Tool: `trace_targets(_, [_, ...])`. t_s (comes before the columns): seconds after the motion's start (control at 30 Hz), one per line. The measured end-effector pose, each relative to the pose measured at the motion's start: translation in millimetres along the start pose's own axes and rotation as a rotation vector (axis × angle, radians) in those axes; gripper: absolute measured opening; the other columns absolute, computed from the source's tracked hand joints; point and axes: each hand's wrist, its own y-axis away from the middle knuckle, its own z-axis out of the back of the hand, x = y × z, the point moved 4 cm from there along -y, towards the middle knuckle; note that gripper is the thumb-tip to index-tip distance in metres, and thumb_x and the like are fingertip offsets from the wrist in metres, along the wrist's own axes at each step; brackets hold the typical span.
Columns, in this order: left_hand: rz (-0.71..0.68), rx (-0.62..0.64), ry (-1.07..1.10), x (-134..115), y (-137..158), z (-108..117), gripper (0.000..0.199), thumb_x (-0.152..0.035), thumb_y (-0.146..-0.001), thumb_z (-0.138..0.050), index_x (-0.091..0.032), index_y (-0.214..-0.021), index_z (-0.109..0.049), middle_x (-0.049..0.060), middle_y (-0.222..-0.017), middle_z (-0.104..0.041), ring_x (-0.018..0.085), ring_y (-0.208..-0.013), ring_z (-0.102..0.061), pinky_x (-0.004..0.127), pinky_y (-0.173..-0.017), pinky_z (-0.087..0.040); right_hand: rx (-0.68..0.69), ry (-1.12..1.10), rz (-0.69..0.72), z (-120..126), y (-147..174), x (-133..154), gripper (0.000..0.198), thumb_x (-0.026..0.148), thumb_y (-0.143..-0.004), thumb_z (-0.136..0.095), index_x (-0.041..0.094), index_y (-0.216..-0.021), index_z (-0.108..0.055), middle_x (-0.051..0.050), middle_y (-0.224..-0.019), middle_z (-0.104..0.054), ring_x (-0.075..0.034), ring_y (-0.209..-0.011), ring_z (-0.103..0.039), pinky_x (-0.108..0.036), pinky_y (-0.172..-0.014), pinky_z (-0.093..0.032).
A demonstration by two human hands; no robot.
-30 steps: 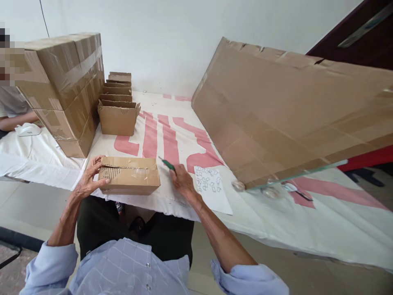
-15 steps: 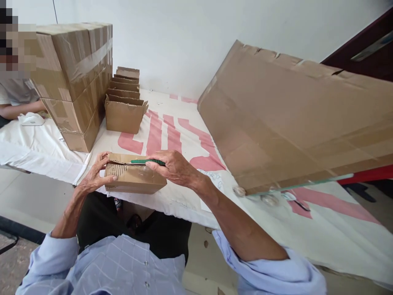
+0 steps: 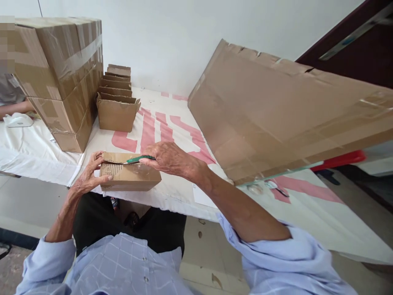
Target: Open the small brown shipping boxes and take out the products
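Note:
A small brown cardboard box (image 3: 132, 179) lies at the table's front edge, with a slit along its upper side near the left end. My left hand (image 3: 89, 174) grips the box's left end, thumb on the front face and fingers at the back corner. In my right hand (image 3: 167, 159) is a green-handled utility knife (image 3: 139, 159), its tip at the slit. The blade is mostly hidden in the cardboard gap. Behind the box stands a row of open cardboard pieces (image 3: 116, 112) with torn upper edges.
Large taped cartons (image 3: 69, 61) are stacked at the left, near another person's forearm (image 3: 16, 109). A big cardboard sheet (image 3: 276, 110) leans over the right side. The white cloth with red markings (image 3: 147, 131) covers the table. A magnifier-like object (image 3: 278, 188) lies at the right.
The knife has shifted slightly and its handle is now tilted up to the right, with my right wrist raised. The left hand keeps its hold. The whole view has turned a little right.

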Motion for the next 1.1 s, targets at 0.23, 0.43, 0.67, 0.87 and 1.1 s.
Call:
trace_targets(0.23, [-0.005,0.02,-0.019,-3,-2,-1,0.054,-0.059,-0.081,-0.087,-0.032,-0.127,-0.079,0.011,-0.157,-0.052,0.04,-0.157,-0.043,0.051,-0.119,-0.055,-0.007,0.025,-0.008,15,35,-41,0.05,0.071,-0.103,-0.063,0.027,-0.087,-0.079,-0.003,-0.074,-0.07,-0.019,-0.068,-0.057,-0.033,-0.062,-0.033])
trace_targets(0.43, [-0.022,0.002,0.007,1,-4,0,0.068,-0.062,-0.077,-0.09,-0.034,-0.137,-0.075,0.011,-0.156,-0.052,0.039,-0.152,-0.051,0.051,-0.115,-0.058,-0.053,-0.017,-0.086,38,78,-71,0.044,0.064,-0.107,-0.058,0.029,-0.096,-0.082,-0.003,-0.081,-0.075,-0.021,-0.072,-0.062,-0.034,-0.065,-0.044])
trace_targets(0.67, [-0.045,0.072,-0.019,-6,-7,9,0.084,-0.068,-0.075,-0.091,-0.038,-0.15,-0.068,0.011,-0.165,-0.052,0.043,-0.155,-0.051,0.052,-0.114,-0.06,-0.337,-0.053,-0.514,-46,132,-126,0.04,0.045,-0.106,-0.049,0.018,-0.118,-0.076,-0.013,-0.105,-0.076,-0.027,-0.091,-0.07,-0.039,-0.08,-0.054])
trace_targets(0.87, [0.01,0.05,0.113,-5,-14,18,0.071,-0.08,-0.09,-0.068,-0.032,-0.143,-0.075,0.011,-0.165,-0.058,0.043,-0.159,-0.047,0.047,-0.111,-0.061,-0.275,-0.048,-0.648,-132,145,-129,0.035,0.036,-0.103,-0.051,0.019,-0.124,-0.073,-0.016,-0.116,-0.072,-0.031,-0.11,-0.069,-0.043,-0.098,-0.056])
trace_targets(1.1, [0.091,0.007,0.151,1,-26,18,0.064,-0.073,-0.093,-0.07,-0.028,-0.137,-0.078,0.011,-0.162,-0.06,0.041,-0.151,-0.054,0.048,-0.11,-0.06,-0.483,-0.443,-0.329,-83,104,-90,0.038,0.049,-0.11,-0.052,0.022,-0.127,-0.073,-0.013,-0.128,-0.07,-0.027,-0.116,-0.069,-0.042,-0.097,-0.059])
